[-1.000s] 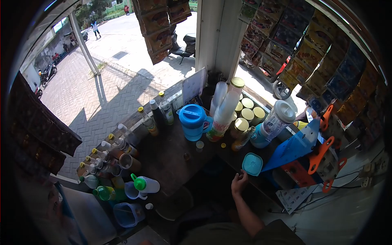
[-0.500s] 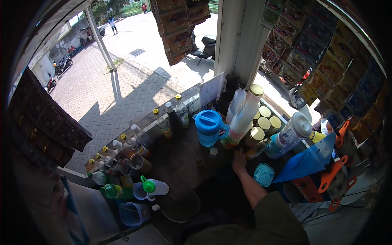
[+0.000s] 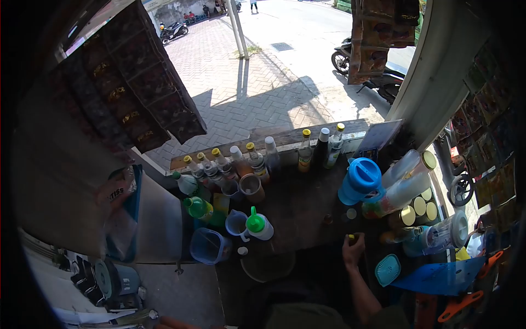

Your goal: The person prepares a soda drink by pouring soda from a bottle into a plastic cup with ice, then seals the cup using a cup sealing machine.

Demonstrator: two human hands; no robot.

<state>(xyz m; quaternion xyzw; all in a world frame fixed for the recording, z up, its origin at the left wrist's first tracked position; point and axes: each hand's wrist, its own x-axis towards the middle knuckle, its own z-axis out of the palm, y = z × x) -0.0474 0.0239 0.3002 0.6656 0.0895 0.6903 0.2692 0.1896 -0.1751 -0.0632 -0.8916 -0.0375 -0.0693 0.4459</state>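
My right hand (image 3: 354,252) is above the dark counter's front edge, fingers pinched on a small yellow cap (image 3: 351,237). Just beyond it on the counter (image 3: 298,214) are a small clear cup (image 3: 351,214) and a little brown glass (image 3: 327,219). To its right, a bottle (image 3: 394,236) leans among the containers, and a turquoise lid (image 3: 388,270) lies nearer me. A blue-lidded pitcher (image 3: 360,181) stands farther back. My left hand is not seen; a sliver at the bottom left edge may be part of my left arm.
Several capped bottles (image 3: 256,163) line the window ledge. At left are a green-topped squeeze bottle (image 3: 261,226), a plastic jug (image 3: 235,223) and a square tub (image 3: 209,247). Gold-lidded jars (image 3: 419,205) stand at right, near a blue panel (image 3: 444,276). Sachet strips (image 3: 131,82) hang overhead.
The view has swung left, so the counter items appear farther right. My right hand has drawn back from beside the bottle toward me, and a yellow cap now shows in its fingers.
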